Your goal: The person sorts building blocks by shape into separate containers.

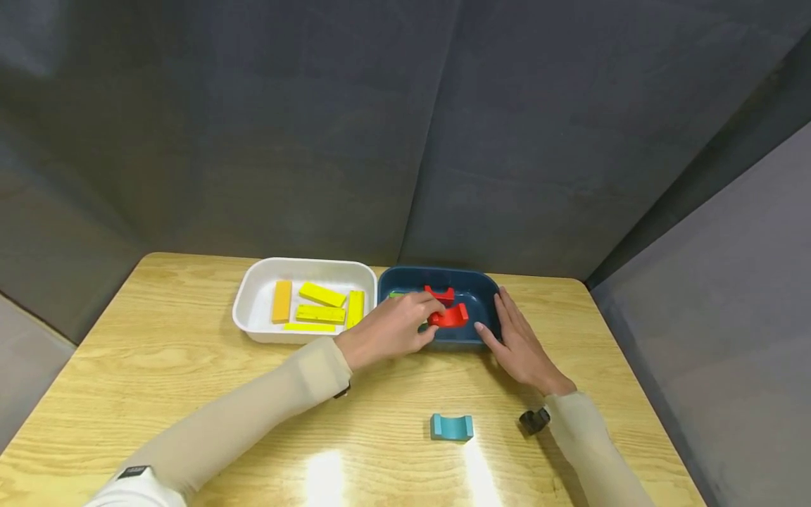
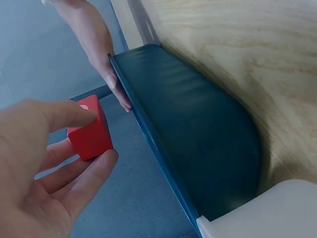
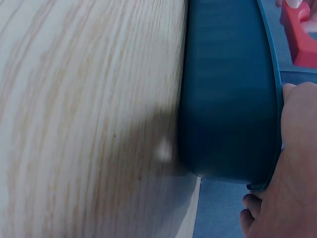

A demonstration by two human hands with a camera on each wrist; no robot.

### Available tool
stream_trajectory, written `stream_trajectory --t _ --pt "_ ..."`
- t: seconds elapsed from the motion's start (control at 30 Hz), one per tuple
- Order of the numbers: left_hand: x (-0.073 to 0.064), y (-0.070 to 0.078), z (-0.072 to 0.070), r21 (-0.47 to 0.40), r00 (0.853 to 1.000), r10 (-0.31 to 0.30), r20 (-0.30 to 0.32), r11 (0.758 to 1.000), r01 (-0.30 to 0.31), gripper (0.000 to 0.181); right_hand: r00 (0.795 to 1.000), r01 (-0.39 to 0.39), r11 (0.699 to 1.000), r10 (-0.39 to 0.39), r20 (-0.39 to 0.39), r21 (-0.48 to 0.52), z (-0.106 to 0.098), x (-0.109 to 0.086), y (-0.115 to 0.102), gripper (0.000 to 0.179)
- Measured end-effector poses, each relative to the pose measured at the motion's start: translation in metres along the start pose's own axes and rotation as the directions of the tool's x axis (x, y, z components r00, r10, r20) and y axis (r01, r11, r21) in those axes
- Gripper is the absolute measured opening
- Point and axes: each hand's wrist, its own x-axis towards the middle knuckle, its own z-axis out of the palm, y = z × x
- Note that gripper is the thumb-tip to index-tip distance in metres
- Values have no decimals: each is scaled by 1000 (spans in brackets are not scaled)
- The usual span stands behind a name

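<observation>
Above the dark blue bin (image 1: 415, 270), my left hand (image 1: 398, 327) pinches a red block with a curved hollow (image 1: 455, 316) between thumb and fingers. The left wrist view shows that block (image 2: 93, 131) from its end, level with the bin's rim. Another red curved block (image 1: 441, 294) lies inside the bin behind it, and a bit of green (image 1: 395, 293) shows past my left hand. My right hand (image 1: 522, 352) rests at the bin's right front corner, fingers stretched along the outer side and thumb spread toward the front rim.
A white bin (image 1: 243, 310) touches the blue one on the left and holds several yellow blocks (image 1: 321, 314) and an orange block (image 1: 281, 301). On the wooden table (image 1: 241, 394), a teal curved block (image 1: 452, 428) lies nearer me. Grey panels (image 1: 304, 141) stand behind the table.
</observation>
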Motion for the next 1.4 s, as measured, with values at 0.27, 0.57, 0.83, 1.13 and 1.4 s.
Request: stream_trajectory --t 0.27,0.57,0.83,1.13,1.4 --pt "16 -7 10 25 999 -35 25 999 35 29 1000 -8 1000 8 -4 2 1 0 1 89" --pt "32 -11 23 26 995 -76 69 997 74 32 1000 -6 1000 6 -4 -3 1 1 2 88" --pt "42 -18 34 37 991 -96 95 995 93 30 1000 -3 1000 3 1 9 1 1 3 88" --pt "48 -24 41 26 988 -113 109 994 110 31 1000 -1 1000 1 1 21 1 2 3 88" --pt "50 -28 45 32 985 -122 120 992 119 31 1000 -4 1000 4 1 21 2 1 4 89"
